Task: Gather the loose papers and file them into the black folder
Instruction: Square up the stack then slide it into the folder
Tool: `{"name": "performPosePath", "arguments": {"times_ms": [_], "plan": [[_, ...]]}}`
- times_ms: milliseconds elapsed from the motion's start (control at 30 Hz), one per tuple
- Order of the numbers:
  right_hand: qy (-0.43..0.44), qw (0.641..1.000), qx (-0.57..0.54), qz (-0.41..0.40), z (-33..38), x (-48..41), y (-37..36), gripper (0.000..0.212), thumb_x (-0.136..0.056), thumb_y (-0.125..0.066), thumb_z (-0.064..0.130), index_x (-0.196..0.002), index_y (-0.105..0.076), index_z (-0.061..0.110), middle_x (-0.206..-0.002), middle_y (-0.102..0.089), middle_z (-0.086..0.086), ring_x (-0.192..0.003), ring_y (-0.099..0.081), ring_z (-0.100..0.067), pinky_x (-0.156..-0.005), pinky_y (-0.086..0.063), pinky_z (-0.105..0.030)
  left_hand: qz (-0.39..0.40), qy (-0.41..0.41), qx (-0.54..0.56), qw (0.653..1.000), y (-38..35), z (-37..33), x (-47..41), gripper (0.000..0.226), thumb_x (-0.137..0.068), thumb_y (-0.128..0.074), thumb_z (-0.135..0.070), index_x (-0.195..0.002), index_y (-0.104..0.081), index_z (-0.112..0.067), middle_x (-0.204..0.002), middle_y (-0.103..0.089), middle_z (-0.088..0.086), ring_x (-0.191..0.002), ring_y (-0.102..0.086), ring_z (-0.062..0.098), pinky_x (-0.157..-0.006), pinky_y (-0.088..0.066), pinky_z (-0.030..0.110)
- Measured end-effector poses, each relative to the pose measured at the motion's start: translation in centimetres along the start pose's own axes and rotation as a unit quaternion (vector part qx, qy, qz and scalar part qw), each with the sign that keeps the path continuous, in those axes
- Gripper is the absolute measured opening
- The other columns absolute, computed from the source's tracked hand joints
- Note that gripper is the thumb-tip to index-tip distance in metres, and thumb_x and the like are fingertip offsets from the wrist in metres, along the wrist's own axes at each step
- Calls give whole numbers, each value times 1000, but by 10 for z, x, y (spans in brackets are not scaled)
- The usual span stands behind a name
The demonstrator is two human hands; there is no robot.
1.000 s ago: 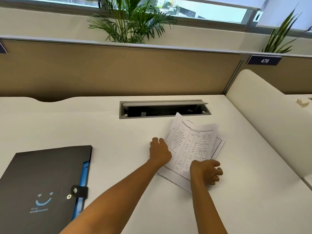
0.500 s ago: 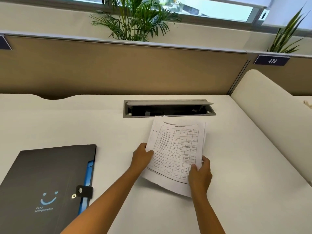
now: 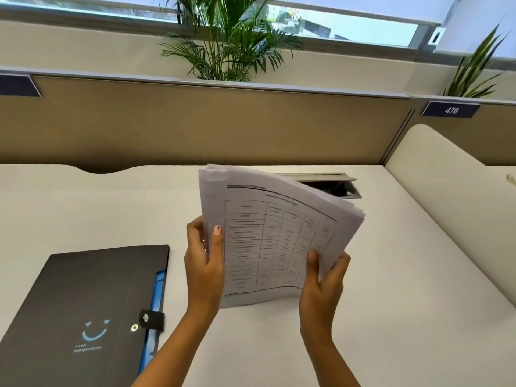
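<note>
A stack of white papers (image 3: 268, 236) with a printed table on the top sheet is held upright above the white desk (image 3: 391, 317). My left hand (image 3: 205, 266) grips its left edge, thumb on the front. My right hand (image 3: 324, 280) grips the lower right edge, and the sheets curve backwards at the top right. The black folder (image 3: 81, 311), shut with a snap strap and showing a blue smile mark and blue inner edge, lies flat on the desk at the lower left, a short way left of my left hand.
A grey cable hatch (image 3: 335, 185) stands open in the desk behind the papers. A tan partition (image 3: 195, 124) closes the back, a cream divider (image 3: 452, 196) the right side. Potted palms (image 3: 229, 43) stand behind the partition.
Both hands gathered the spread sheets into one stack, lifted it off the desk and tilted it upright. The folder has not moved.
</note>
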State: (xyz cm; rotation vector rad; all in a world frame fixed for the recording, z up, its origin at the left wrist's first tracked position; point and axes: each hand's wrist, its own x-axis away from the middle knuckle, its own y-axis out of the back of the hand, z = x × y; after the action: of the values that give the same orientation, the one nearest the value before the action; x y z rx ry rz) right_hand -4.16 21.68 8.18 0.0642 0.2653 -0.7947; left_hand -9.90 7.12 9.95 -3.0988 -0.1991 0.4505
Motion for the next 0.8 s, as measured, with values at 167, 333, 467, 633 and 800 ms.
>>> {"name": "performPosePath", "arguments": {"times_ms": [167, 333, 467, 633, 800], "plan": [[13, 1000, -3, -26, 3, 11, -2, 16, -92, -40, 33, -94, -43, 48, -103, -59, 30, -96, -60, 4, -66, -52, -5, -28, -2, 0, 1000, -2, -4, 8, 10, -90, -35, -41, -95, -44, -41, -91, -60, -26, -86, -63, -3, -57, -53, 9], [27, 999, -9, -44, 7, 12, 3, 17, -97, -39, 31, -95, -44, 47, -100, -61, 30, -93, -61, 2, -64, -52, -6, -64, -27, 24, 997, 1, -9, 12, 14, -93, -34, -37, -97, -45, -44, -87, -60, -30, -82, -63, 2, -59, -53, 10], [2, 999, 1, -33, 1, 22, 4, 17, -96, -33, 32, -92, -46, 43, -98, -61, 25, -89, -59, 2, -64, -51, -5, -61, -15, 17, 998, 3, -5, 21, 16, -92, -30, -37, -97, -44, -42, -91, -61, -21, -79, -62, 0, -58, -53, 10], [7, 999, 9, -46, 4, 24, 3, 20, -98, -32, 28, -90, -44, 42, -97, -60, 23, -85, -58, 5, -64, -49, -3, -73, -33, 27, 996, 6, -9, 26, 18, -94, -30, -36, -96, -42, -50, -90, -59, -30, -84, -61, 1, -61, -54, 10], [3, 999, 10, -32, 0, 28, 4, 13, -95, -35, 38, -91, -45, 43, -94, -61, 33, -88, -58, 5, -66, -49, -4, -75, -17, 23, 997, 10, -1, 31, 15, -93, -29, -39, -102, -41, -40, -99, -58, -13, -86, -61, 7, -63, -55, 11]]}}
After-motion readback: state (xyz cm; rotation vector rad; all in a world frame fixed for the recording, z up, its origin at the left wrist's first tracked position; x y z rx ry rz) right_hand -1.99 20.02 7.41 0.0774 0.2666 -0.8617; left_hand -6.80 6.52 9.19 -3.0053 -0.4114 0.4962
